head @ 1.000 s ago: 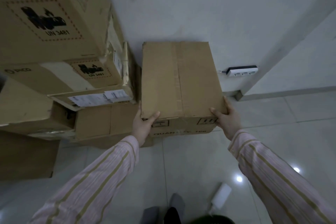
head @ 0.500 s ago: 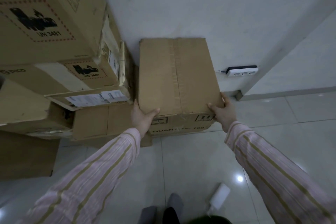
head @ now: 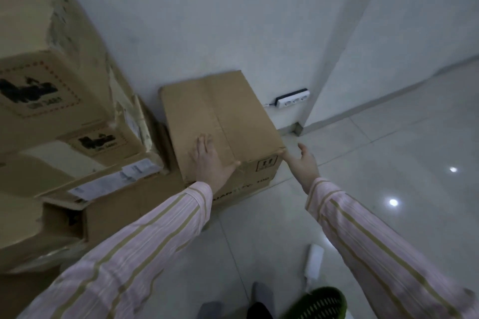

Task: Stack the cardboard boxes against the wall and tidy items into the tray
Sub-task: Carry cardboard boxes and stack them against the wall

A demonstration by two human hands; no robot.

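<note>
Our left hand (head: 211,160) lies flat, fingers straight, on the cardboard box (head: 220,111) at frame centre, which sits on the glossy tiled floor (head: 375,163) against the white wall (head: 207,21). Our right hand (head: 302,163), fingers spread, touches its lower-right corner. Stacked boxes (head: 51,85) fill the left.

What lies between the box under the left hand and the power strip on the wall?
In the head view, only bare wall and the strip's short cable lie between the box and the power strip; nothing else.
</note>
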